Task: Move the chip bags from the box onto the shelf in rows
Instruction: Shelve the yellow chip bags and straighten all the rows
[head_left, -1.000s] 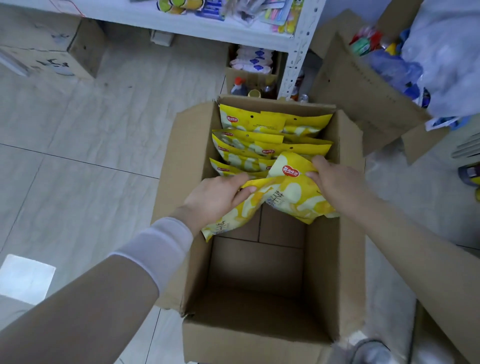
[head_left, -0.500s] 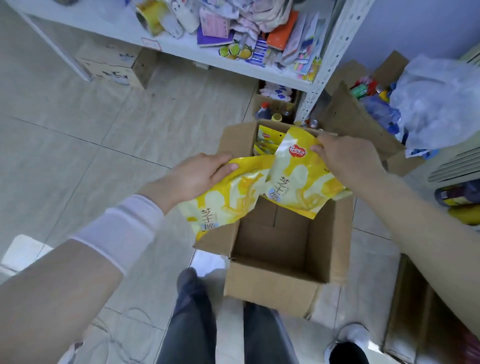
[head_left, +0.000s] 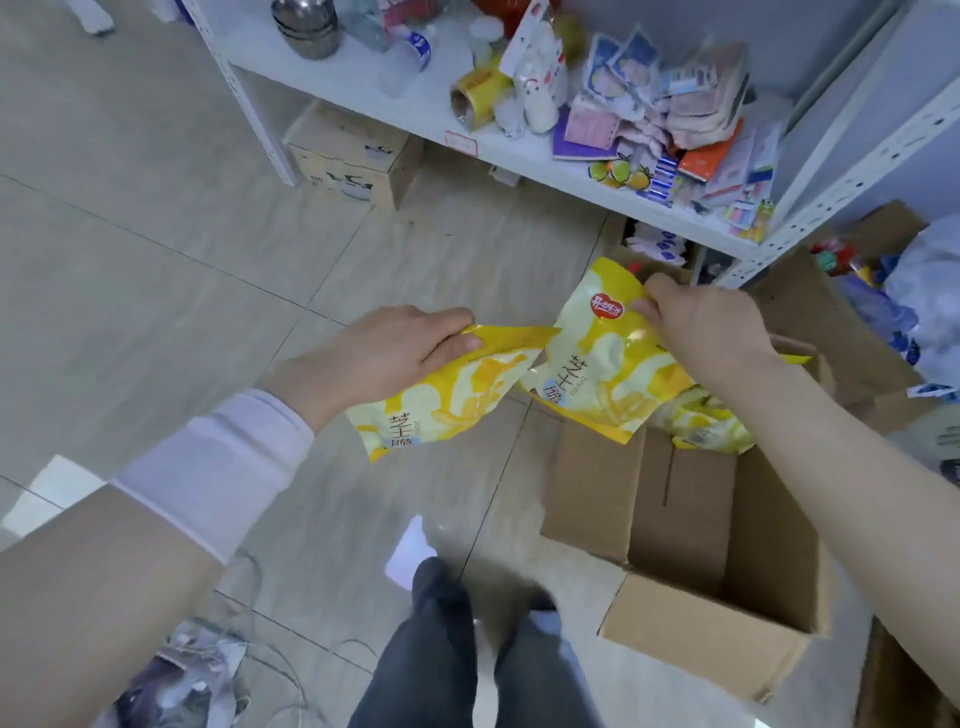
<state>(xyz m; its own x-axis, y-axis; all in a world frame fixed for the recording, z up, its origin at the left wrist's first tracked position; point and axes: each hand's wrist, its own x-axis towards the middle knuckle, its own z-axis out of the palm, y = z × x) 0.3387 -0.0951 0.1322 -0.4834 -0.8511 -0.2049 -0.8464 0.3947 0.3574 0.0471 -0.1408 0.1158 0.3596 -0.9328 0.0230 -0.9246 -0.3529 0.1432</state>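
A person's left hand (head_left: 387, 351) grips one yellow chip bag (head_left: 441, 397) by its top edge above the tiled floor (head_left: 156, 260), while the right hand (head_left: 709, 332) pinches a second chip bag (head_left: 602, 374) over the open cardboard box (head_left: 691, 525), near the cluttered white shelf (head_left: 415, 111).
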